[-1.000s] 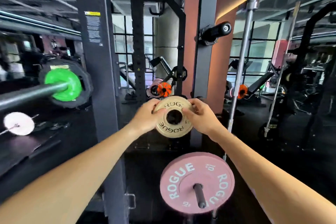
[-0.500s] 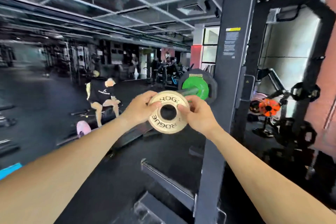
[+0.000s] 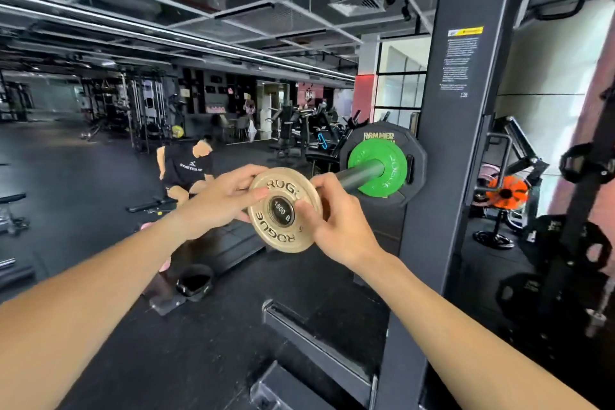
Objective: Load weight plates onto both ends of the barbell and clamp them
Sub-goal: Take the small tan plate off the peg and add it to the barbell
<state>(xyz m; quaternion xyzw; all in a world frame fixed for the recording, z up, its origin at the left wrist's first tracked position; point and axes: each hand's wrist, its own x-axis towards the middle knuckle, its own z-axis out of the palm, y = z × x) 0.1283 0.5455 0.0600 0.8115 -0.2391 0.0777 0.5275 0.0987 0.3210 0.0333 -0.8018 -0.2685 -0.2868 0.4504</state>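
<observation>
Gripping tan ROGUE plate point(image 3: 285, 210) at both rims: left hand point(image 3: 222, 198) with fingers point(image 3: 258, 192) curling over left edge, right hand point(image 3: 336, 222) with fingers point(image 3: 304, 210) pinching right edge. Plate sitting at tip of barbell sleeve point(image 3: 361, 174), end cap point(image 3: 282, 211) showing through centre hole. Further along sleeve, carrying green plate point(image 3: 379, 167) flat against black Hammer plate point(image 3: 386, 163), just beside rack upright point(image 3: 446, 150).
</observation>
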